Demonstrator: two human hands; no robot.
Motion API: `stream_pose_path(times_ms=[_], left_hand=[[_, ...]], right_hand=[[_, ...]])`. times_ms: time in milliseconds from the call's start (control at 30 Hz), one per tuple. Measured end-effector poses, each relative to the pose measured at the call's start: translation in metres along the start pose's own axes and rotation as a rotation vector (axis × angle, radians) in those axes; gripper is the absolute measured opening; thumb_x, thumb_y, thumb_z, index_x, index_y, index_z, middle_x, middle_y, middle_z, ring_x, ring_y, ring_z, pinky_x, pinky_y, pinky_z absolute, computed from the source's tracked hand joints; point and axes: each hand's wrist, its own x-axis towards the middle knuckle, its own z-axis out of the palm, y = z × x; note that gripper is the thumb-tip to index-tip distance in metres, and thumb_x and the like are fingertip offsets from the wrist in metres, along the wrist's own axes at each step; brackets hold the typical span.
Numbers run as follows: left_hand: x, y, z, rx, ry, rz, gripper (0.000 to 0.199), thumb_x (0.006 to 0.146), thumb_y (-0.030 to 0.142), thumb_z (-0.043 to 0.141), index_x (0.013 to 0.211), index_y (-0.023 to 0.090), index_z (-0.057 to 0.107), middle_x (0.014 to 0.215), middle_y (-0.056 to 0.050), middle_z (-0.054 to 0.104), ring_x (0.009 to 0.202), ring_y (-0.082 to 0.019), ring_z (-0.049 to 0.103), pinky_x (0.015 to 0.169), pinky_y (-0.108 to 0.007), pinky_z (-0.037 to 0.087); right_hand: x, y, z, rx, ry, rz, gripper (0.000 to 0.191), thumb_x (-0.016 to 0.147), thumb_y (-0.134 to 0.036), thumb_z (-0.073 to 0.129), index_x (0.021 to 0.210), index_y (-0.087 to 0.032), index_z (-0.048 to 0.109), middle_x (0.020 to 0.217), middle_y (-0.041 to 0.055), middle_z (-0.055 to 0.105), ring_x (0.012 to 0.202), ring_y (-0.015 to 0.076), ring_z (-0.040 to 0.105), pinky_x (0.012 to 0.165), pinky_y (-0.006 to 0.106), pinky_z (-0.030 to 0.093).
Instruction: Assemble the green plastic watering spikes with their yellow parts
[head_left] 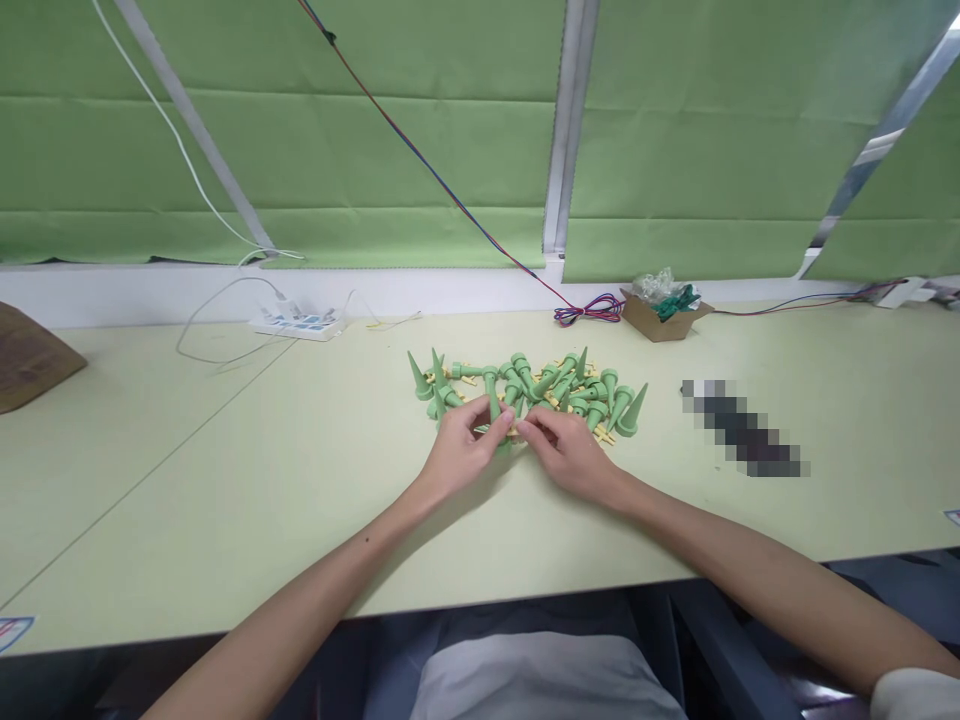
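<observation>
My left hand [463,446] is closed around a green plastic watering spike [494,402], partly hidden by the fingers. Close beside it, my right hand [568,450] is pinched at a small yellow plastic piece [515,429] that sits between the two hands' fingertips. Just beyond both hands lies a loose heap of green cone-shaped spikes [611,400] with round caps, some on their sides and some standing point up. Small yellow branched pieces [604,435] are mixed into the heap.
Behind the heap a small cardboard box [660,322] holds clear and green material, next to a coiled red-and-blue cable [589,312]. A white power strip [296,325] lies at the back left. A pixelated dark object [742,430] rests on the table [262,500] at right.
</observation>
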Motion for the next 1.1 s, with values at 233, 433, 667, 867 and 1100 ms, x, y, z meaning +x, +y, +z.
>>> stream_pose_path(times_ms=[233, 433, 667, 867, 1100], left_hand=[[-0.0006, 0.0036, 0.0009, -0.033, 0.023, -0.010, 0.035, 0.088, 0.047, 0.057, 0.070, 0.016, 0.054, 0.066, 0.001, 0.050, 0.061, -0.012, 0.043, 0.054, -0.024, 0.033], [0.0000, 0.0081, -0.0009, -0.045, 0.085, -0.059, 0.034, 0.087, 0.045, 0.057, 0.069, 0.016, 0.053, 0.065, 0.002, 0.048, 0.061, -0.012, 0.043, 0.056, -0.025, 0.033], [-0.0003, 0.0059, -0.0007, -0.018, 0.056, -0.048, 0.032, 0.089, 0.043, 0.057, 0.074, 0.015, 0.056, 0.070, 0.000, 0.055, 0.064, -0.012, 0.047, 0.056, -0.025, 0.034], [-0.0002, 0.0020, -0.0009, -0.036, 0.006, -0.002, 0.031, 0.090, 0.044, 0.056, 0.084, 0.015, 0.063, 0.080, -0.003, 0.065, 0.071, -0.015, 0.057, 0.062, -0.025, 0.043], [-0.0024, 0.0010, 0.0010, 0.046, -0.001, 0.079, 0.025, 0.088, 0.041, 0.060, 0.088, 0.016, 0.065, 0.084, -0.003, 0.067, 0.067, -0.012, 0.054, 0.053, -0.022, 0.043]], right_hand=[[0.0001, 0.0023, 0.0007, 0.013, -0.010, 0.008, 0.043, 0.102, -0.038, 0.038, 0.063, -0.020, 0.040, 0.055, -0.0040, 0.043, 0.050, 0.0107, 0.039, 0.053, 0.026, 0.030], [-0.0028, -0.0007, 0.0005, 0.105, -0.023, 0.049, 0.018, 0.098, -0.037, 0.048, 0.098, -0.021, 0.055, 0.062, -0.0040, 0.053, 0.050, 0.0117, 0.046, 0.050, 0.025, 0.034], [-0.0022, -0.0006, -0.0002, 0.087, -0.037, 0.005, 0.015, 0.097, -0.031, 0.048, 0.088, -0.020, 0.054, 0.059, -0.0049, 0.046, 0.050, 0.0111, 0.041, 0.050, 0.024, 0.032], [-0.0010, 0.0000, -0.0005, 0.036, -0.014, -0.003, 0.026, 0.098, -0.029, 0.045, 0.075, -0.020, 0.048, 0.057, -0.0054, 0.040, 0.050, 0.0104, 0.036, 0.052, 0.025, 0.028], [0.0001, 0.0047, 0.0008, 0.017, 0.026, -0.013, 0.036, 0.101, -0.031, 0.039, 0.067, -0.021, 0.036, 0.056, -0.0048, 0.038, 0.050, 0.0104, 0.034, 0.052, 0.026, 0.027]])
